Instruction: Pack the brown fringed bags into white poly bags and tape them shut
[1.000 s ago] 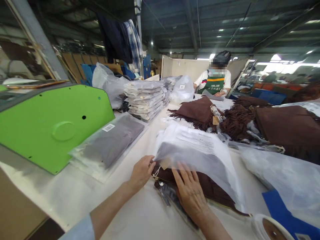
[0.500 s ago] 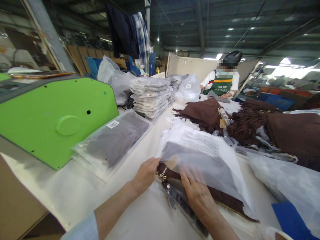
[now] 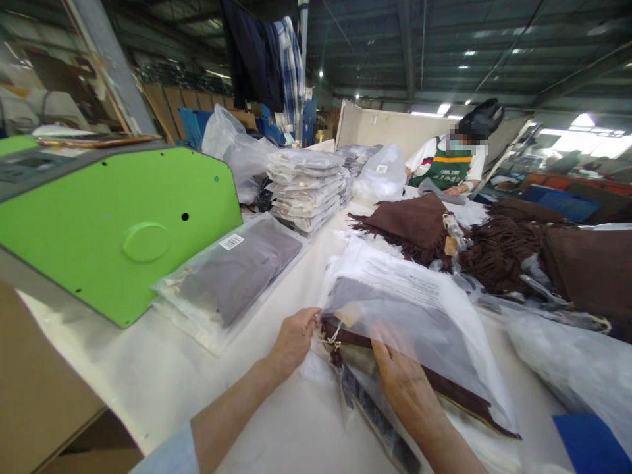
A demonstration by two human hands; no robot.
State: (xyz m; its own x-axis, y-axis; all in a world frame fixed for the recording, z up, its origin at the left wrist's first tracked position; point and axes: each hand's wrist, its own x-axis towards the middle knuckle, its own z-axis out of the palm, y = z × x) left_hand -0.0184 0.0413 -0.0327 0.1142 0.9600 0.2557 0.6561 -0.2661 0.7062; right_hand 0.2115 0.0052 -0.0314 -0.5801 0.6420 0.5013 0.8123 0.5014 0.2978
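A brown bag (image 3: 459, 393) lies mostly inside a frosted plastic bag (image 3: 424, 322), its zipped edge sticking out at the near opening. My left hand (image 3: 295, 339) pinches the corner of the plastic bag's opening. Under the film, the fingers of my right hand (image 3: 402, 372) stretch out flat against the brown bag; their tips are blurred through the plastic. A tan paper tag (image 3: 349, 314) on white string shows near the left corner. From that corner a wrapped dark strap (image 3: 378, 418) hangs out onto the table.
A green machine (image 3: 118, 230) stands at the left, beside a packed bag with a barcode label (image 3: 237, 270). Behind is a stack of packed bags (image 3: 309, 187). Brown fringed bags (image 3: 409, 227) lie at the right, plastic film (image 3: 577, 362) nearer. A co-worker (image 3: 447, 168) stands across the table.
The wrapped strap has swung out and lies straighter towards me. My right fingers reach a little further under the film. The whole view has shifted slightly.
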